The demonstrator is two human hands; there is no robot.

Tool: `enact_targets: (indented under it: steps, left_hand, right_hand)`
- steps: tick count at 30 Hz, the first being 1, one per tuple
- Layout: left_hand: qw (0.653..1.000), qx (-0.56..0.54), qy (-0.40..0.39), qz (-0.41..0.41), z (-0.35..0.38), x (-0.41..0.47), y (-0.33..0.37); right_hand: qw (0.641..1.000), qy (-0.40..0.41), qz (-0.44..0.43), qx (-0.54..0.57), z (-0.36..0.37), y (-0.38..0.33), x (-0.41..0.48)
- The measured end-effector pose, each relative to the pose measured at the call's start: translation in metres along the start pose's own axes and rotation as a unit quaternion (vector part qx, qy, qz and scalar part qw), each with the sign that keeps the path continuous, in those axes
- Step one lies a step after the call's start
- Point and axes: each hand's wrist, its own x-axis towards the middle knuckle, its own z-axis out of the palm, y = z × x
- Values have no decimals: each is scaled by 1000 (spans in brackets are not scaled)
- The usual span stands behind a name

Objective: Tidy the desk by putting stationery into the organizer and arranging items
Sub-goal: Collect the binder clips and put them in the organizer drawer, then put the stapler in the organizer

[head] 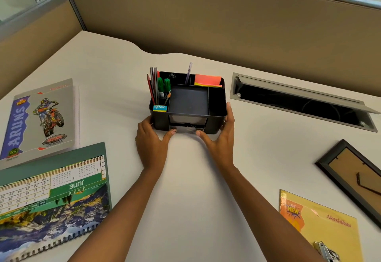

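A black desk organizer (216,105) stands in the middle of the white desk. In it are pencils (153,82), two green markers (164,87), a blue and yellow eraser box (160,108), a clear pen (188,74) and orange and yellow sticky notes (207,80). My left hand (151,142) holds its left front corner, thumb on the front. My right hand (219,140) holds the right side, fingers up the wall, thumb on the front. A small drawer (185,126) sits between my thumbs.
A grey notebook with a motorbike (39,119) and a green spiral calendar (51,202) lie at the left. A black picture frame (354,179) and a yellow notebook (321,226) with a metal object (325,250) lie at the right. An open cable tray (299,101) is set in the desk.
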Motion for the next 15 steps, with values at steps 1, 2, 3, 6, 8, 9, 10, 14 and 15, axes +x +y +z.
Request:
enact_targets:
  steps: [1,2,3,6,8,9,10,14,15]
  left_hand:
    - [1000,0,5,-1,1,1,1]
    - [1000,-1,8,-2,2,2,1]
    - [1000,0,10,-3,2,2,1]
    - [1000,1,12,-6,4,3,0]
    - [1000,8,15,-1,5,3,0]
    - [1000,14,16,2,6,3,0]
    - [1000,21,17,3,6,3,-1]
    - [999,32,19,0,7,2,0]
    - [999,34,19,1,7,2,-1]
  right_hand:
    - [1000,7,-3,-1,1,0,1]
    - [1000,13,-6,-3,1,0,2]
    - [1000,19,-7,-6,2,0,2]
    - [999,27,-11,-16,3,1,3]
    - [999,30,-17,-19,3,3,5]
    - [999,29,-19,-21,3,4,5]
    - [999,28,-20,-24,3,5,6]
    - [999,30,-21,-36,2,7,6]
    - [999,31,-20,-35,2,8,6]
